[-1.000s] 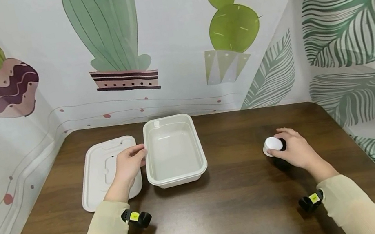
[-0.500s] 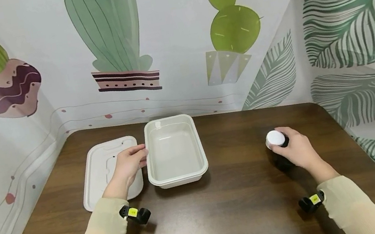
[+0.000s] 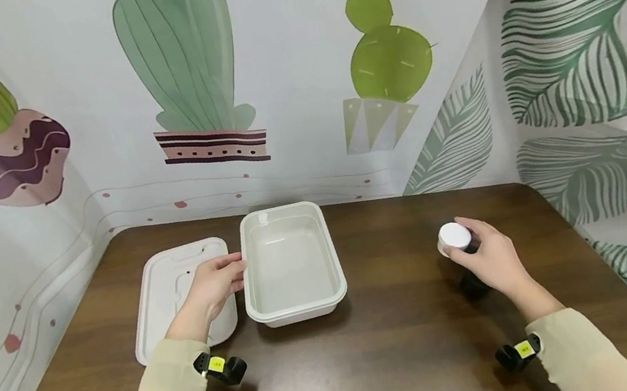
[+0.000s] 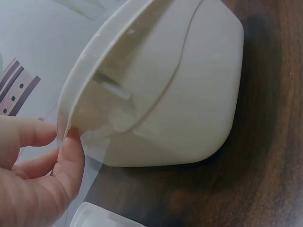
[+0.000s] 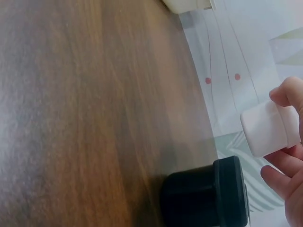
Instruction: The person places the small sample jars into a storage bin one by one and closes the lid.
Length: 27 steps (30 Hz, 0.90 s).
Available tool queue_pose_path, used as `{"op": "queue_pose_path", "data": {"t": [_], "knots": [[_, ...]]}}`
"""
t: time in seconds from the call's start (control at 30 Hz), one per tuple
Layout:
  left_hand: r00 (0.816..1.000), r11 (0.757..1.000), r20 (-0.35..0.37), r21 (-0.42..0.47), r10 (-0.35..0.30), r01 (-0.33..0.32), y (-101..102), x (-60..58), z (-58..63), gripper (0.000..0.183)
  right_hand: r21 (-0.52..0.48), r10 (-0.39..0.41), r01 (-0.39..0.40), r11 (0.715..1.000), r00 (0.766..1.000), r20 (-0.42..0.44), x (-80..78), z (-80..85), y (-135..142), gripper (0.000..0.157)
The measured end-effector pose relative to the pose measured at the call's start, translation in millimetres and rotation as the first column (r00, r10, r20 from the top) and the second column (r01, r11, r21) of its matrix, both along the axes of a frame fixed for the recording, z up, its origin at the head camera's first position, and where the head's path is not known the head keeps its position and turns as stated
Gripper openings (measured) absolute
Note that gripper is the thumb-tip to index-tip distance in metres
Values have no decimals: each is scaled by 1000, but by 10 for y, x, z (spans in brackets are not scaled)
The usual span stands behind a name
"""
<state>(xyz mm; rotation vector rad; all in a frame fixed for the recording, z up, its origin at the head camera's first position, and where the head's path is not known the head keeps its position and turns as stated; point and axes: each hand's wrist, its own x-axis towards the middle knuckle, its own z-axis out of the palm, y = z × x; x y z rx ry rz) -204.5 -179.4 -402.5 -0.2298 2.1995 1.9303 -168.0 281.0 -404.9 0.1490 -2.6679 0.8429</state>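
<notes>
In the head view, my left hand (image 3: 211, 289) is at the left rim of a cream rectangular plastic container (image 3: 290, 265). The left wrist view shows thumb and fingers pinching that container's rim (image 4: 90, 71). Over on the right, my right hand (image 3: 493, 257) holds a small white round tub (image 3: 454, 237) between thumb and fingers. From the right wrist, the white tub (image 5: 265, 127) hangs in the air beyond a black lidded jar (image 5: 191, 194) standing on the table. The head view has this black jar (image 3: 473, 283) mostly hidden beneath the right hand.
A flat cream lid (image 3: 165, 296) lies left of the container, partly under the left hand. Everything rests on a dark brown wooden table (image 3: 388, 342). A white cloth wall (image 3: 293, 74) printed with cacti and leaves stands behind and at the sides.
My right hand has lifted the white tub a little higher off the table, and more of the black jar shows below. The left hand stays at the container's rim. The head view has tilted slightly up.
</notes>
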Motion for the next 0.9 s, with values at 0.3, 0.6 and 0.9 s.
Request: {"op": "queue_pose_path", "data": {"t": [0.3, 0.6, 0.9], "knots": [[1000, 1000, -7, 14, 4, -4, 15, 15, -26, 45, -66, -26, 27, 997, 1000, 17, 6, -13, -71, 57], [1000, 999, -18, 40, 19, -19, 74, 26, -22, 43, -110, -17, 14, 994, 999, -27, -12, -61, -127, 54], [999, 999, -17, 39, 34, -33, 119, -5, -11, 41, -134, -7, 2, 991, 999, -34, -41, -53, -181, 55]]}}
